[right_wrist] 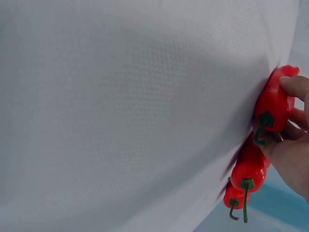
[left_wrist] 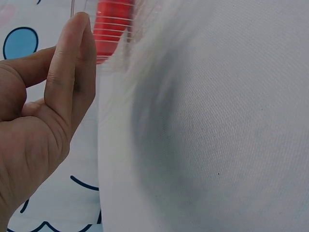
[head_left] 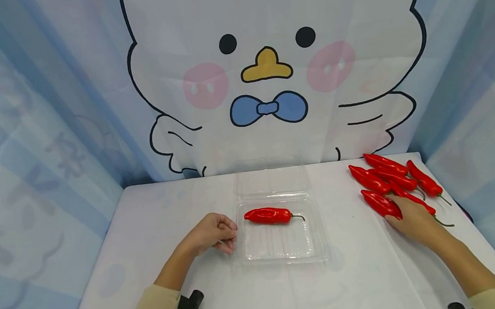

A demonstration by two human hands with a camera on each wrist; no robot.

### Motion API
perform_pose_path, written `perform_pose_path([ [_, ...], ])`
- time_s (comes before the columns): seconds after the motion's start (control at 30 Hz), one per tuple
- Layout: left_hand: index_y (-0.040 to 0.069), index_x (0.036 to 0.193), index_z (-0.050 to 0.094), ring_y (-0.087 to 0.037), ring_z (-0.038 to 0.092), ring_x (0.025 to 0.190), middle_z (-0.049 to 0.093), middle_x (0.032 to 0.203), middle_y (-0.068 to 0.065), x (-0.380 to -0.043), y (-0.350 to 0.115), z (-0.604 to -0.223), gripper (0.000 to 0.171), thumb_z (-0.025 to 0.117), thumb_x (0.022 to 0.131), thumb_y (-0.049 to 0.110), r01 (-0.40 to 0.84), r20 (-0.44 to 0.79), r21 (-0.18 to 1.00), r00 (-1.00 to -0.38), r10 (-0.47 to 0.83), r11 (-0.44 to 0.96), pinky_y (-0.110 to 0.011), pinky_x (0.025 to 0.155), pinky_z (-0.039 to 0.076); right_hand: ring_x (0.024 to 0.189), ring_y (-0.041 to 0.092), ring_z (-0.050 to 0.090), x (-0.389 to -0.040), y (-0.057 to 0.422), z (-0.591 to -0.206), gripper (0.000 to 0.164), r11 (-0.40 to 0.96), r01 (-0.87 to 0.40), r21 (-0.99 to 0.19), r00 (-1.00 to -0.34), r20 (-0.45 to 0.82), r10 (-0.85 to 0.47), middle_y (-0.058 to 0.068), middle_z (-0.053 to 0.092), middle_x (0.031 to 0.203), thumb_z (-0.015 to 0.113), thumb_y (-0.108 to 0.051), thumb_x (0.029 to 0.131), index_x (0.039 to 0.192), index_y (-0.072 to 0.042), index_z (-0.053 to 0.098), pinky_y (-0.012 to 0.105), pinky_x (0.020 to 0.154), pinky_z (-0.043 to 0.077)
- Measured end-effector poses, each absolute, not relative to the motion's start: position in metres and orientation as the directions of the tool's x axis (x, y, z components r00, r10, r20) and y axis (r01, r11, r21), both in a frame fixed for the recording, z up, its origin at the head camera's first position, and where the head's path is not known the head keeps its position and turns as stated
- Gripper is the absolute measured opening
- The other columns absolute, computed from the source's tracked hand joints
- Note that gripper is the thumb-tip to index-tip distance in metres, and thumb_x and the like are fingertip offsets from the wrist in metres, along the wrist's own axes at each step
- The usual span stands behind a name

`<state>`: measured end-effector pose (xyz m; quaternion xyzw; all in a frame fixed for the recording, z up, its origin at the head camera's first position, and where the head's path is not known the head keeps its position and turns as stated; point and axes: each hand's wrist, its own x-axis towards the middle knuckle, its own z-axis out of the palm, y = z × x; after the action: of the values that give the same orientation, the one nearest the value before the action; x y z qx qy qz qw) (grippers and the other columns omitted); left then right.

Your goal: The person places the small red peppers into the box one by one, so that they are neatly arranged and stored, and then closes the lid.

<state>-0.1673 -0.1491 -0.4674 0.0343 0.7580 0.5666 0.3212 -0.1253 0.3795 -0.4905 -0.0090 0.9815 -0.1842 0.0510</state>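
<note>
A clear plastic clamshell box (head_left: 278,247) lies on the table with its lid (head_left: 272,184) folded back. Inside it, toward the back, one red chili pepper (head_left: 268,216) lies crosswise, its stem to the right. My left hand (head_left: 214,233) is at the box's left rim, with the extended fingertips (left_wrist: 79,21) right at the clear edge in the left wrist view. Over at the right, my right hand (head_left: 412,221) grips the nearest red chili pepper (head_left: 379,204) of a heap. In the right wrist view, thumb and fingers hold this pepper (right_wrist: 273,108) from both sides, its green stem hanging free.
Several more red chili peppers (head_left: 393,178) lie heaped at the table's back right corner, close around the right hand. Behind the white-covered table (head_left: 181,199) hangs a curtain (head_left: 273,142) with a cartoon bird. More curtain (head_left: 34,192) encloses the sides.
</note>
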Motion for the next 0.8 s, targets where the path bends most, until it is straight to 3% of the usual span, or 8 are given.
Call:
perform_pose_path([
  [0.8, -0.011, 0.112, 0.060, -0.017, 0.070, 0.065, 0.070, 0.081, -0.012, -0.1661, -0.1486, -0.4648, 0.019, 0.066, 0.098, 0.000, -0.310, -0.447, 0.880, -0.794, 0.412, 0.360, -0.035, 0.064, 0.066, 0.123, 0.057, 0.048, -0.1256, 0.3790, -0.4844, 0.081, 0.912, -0.063, -0.404, -0.997, -0.017, -0.076, 0.037, 0.051, 0.137, 0.086, -0.020, 0.083, 0.145, 0.009, 0.044, 0.074, 0.092, 0.051],
])
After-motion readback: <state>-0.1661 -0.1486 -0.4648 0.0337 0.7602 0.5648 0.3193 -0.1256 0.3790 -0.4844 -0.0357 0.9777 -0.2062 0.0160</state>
